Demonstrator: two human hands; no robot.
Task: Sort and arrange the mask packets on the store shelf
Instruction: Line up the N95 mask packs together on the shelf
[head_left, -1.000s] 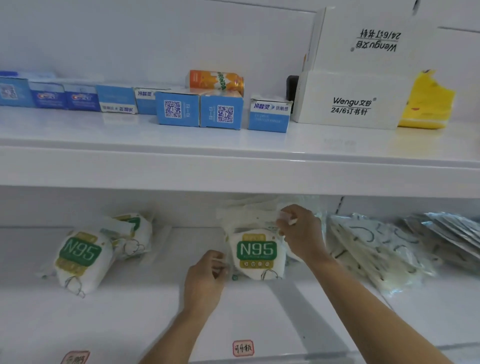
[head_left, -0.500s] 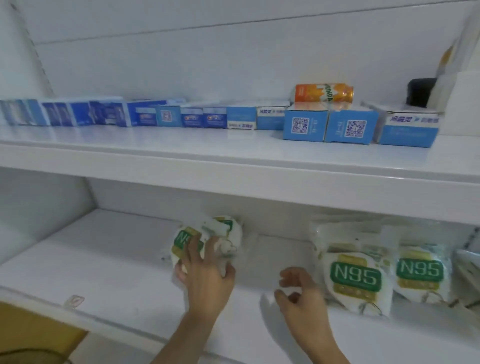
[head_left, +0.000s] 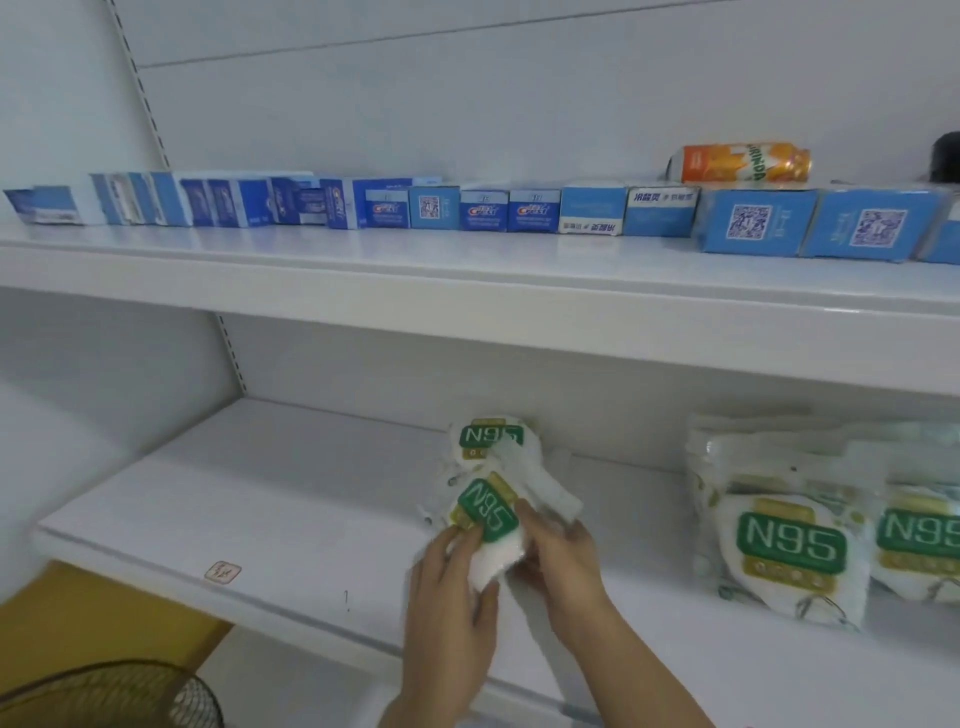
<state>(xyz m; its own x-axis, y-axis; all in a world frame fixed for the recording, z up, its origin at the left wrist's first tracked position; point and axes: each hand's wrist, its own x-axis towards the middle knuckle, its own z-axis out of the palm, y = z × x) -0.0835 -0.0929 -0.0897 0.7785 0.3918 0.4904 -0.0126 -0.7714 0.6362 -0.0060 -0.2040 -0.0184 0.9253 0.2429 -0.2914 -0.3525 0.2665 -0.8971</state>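
While my left hand and right hand pinch one N95 packet between curled fingers, another packet lies just beyond them.

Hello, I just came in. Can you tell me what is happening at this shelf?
A person is sorting N95 mask packets on the lower shelf. Both hands hold one packet: the left hand grips its lower left edge, the right hand its right side. Another packet lies just behind it. A standing group of packets waits to the right. Blue boxes and an orange can sit on the upper shelf.
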